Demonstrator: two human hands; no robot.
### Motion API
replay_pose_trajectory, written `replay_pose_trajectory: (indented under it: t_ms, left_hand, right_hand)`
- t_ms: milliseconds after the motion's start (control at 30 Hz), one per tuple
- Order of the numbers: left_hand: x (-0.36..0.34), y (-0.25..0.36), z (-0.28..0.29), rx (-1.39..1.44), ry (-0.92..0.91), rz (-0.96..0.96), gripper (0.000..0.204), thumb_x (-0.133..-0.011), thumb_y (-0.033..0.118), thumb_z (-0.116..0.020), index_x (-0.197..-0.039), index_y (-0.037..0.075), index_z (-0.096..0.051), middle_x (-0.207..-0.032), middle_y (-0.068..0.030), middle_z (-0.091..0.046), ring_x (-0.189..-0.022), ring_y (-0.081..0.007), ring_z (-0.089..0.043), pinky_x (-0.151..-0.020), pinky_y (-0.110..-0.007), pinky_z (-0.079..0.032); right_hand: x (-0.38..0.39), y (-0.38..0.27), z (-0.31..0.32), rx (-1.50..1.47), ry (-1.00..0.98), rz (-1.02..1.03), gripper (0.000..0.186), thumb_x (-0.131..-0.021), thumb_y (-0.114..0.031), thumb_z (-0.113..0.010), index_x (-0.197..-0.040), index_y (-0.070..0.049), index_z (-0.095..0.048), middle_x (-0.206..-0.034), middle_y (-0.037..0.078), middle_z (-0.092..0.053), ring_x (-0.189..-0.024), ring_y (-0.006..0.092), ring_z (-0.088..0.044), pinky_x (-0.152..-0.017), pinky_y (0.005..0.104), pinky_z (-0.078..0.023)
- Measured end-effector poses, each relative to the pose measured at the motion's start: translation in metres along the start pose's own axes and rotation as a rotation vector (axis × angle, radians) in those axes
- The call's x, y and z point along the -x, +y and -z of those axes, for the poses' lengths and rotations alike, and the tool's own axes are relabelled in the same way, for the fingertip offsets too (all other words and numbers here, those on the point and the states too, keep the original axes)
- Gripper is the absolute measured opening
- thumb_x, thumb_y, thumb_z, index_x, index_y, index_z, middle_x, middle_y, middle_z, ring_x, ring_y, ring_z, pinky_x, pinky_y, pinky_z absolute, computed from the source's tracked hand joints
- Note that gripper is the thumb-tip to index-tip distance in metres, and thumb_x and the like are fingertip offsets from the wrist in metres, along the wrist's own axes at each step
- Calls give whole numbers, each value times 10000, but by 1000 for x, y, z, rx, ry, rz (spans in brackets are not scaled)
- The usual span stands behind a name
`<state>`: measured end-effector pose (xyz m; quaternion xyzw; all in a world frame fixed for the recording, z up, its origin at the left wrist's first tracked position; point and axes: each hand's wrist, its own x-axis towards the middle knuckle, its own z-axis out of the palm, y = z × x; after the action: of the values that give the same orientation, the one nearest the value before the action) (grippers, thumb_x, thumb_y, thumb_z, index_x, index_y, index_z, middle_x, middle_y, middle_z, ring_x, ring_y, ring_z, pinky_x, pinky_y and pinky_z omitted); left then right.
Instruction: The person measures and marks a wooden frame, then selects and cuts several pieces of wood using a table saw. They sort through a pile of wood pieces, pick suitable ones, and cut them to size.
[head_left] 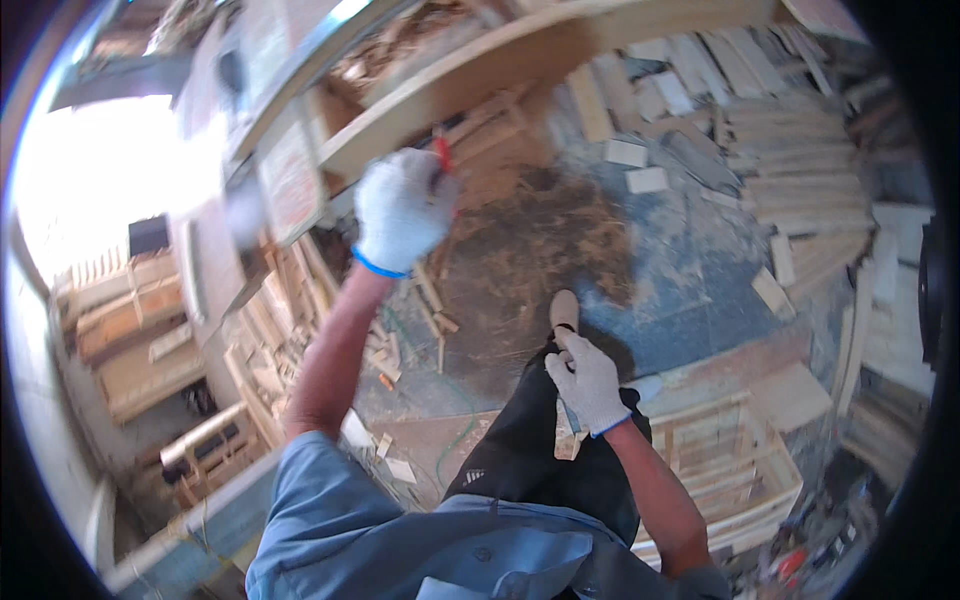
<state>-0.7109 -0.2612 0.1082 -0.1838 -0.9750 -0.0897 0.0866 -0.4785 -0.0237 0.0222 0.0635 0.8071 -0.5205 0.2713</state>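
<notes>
Right hand (588,382) (gloved) by thigh, fingers loosely curled, left hand (402,208) fisted around red-handled tool (442,156)

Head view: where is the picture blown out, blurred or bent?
Head view: daylight glare whites out the upper left; the raised left hand with its red-handled tool and the wooden beam are motion-blurred; straight edges bow toward the dark rim.

Sawdust (540,240) and offcuts (640,165) litter the floor beside a slatted wooden crate (735,470).
</notes>
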Motion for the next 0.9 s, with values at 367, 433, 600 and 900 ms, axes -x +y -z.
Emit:
replay_pose_trajectory:
  t_ms: [367,433,600,900]
  left_hand:
    - [-33,-73,-71,-295,-195,-306,196,-867,223,-639,-1004,84,-651,-932,-109,-633,-888,-307,-615,-766,-452,-468]
    - [-31,-79,-72,-261,-223,-280,353,-871,208,-628,-1200,80,-632,-1097,-124,-641,-995,-324,-601,-848,-468,-464]
    - [-38,-52,-51,-178,-172,-227,387,-867,168,-599,-1237,54,-614,-1240,-154,-608,-1074,-364,-577,-929,-477,-449]
    - [-81,32,-20,-282,-140,-175,355,-837,159,-586,-1155,25,-668,-1228,-165,-642,-1087,-383,-590,-965,-477,-449]
  right_hand:
    - [1,98,0,14,23,-324,391,-933,-380,-627,-1143,-54,-679,-991,181,-720,-956,379,-679,-828,463,-527]
    - [2,106,1,-3,59,-328,370,-940,-381,-608,-1097,-54,-682,-1006,186,-713,-983,397,-664,-841,473,-521]
    - [0,123,7,-96,180,-332,353,-951,-364,-571,-1084,-60,-691,-995,191,-708,-978,405,-658,-838,473,-515]
    - [5,155,24,-310,254,-471,334,-945,-349,-565,-1026,-56,-706,-980,199,-706,-974,398,-665,-834,459,-521]
